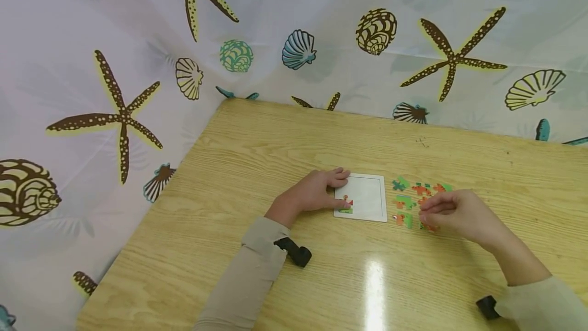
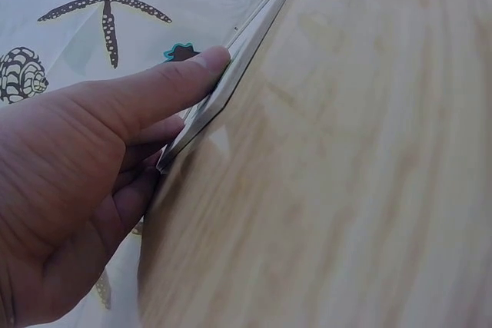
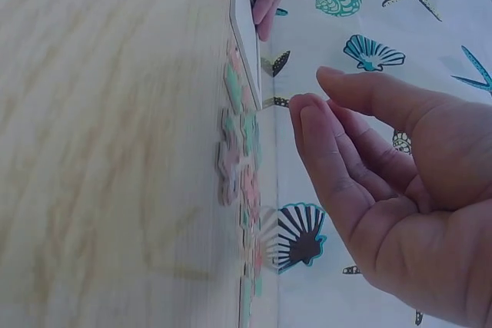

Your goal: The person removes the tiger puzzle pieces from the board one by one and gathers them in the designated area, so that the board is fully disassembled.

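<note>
A white square puzzle tray [image 1: 369, 198] with a thin inner outline lies on the table. One picture piece, green with some red [image 1: 345, 209], sits in its lower left corner. My left hand [image 1: 318, 191] holds the tray by its left side, the thumb [image 2: 188, 74] over the corner piece and the fingers by the upper left edge. To the right lie several orange and green jigsaw pieces [image 1: 405, 202]. Above the right-hand ones hovers my right hand [image 1: 464, 217], its fingers loosely bent. In the right wrist view nothing shows between the thumb and fingertips [image 3: 310, 124].
The wooden table [image 1: 257, 152] extends around the tray and pieces. A curtain with shells and starfish [image 1: 331, 4] hangs along its back and left edges. Black wrist mounts [image 1: 296, 252] stick out from both sleeves.
</note>
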### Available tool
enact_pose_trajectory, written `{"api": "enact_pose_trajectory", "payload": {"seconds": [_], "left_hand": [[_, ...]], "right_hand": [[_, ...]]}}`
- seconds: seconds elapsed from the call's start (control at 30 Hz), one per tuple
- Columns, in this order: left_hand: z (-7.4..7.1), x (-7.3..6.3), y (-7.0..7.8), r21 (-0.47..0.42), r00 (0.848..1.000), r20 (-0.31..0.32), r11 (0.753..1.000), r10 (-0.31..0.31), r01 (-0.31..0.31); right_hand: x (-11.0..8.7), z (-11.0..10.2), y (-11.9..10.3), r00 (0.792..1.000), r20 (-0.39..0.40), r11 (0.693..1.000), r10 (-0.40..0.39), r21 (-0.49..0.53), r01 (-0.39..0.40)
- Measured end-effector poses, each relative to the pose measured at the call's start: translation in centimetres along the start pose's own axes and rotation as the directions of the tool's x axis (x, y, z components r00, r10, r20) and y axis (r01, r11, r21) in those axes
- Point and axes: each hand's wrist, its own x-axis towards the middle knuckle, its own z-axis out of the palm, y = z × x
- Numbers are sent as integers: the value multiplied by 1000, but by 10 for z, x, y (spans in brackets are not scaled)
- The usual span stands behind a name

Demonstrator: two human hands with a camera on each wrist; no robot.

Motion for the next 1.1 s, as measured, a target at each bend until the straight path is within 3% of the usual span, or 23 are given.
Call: {"api": "enact_pose_trajectory", "payload": {"seconds": [0.63, 1.1], "left_hand": [[1, 3, 2, 9, 1000, -8, 1000, -6, 6], [3, 14, 11, 8, 999, -23, 999, -40, 40]], "right_hand": [[22, 19, -15, 998, 35, 998, -60, 33, 59], [36, 9, -9, 995, 68, 996, -78, 38, 75]]}}
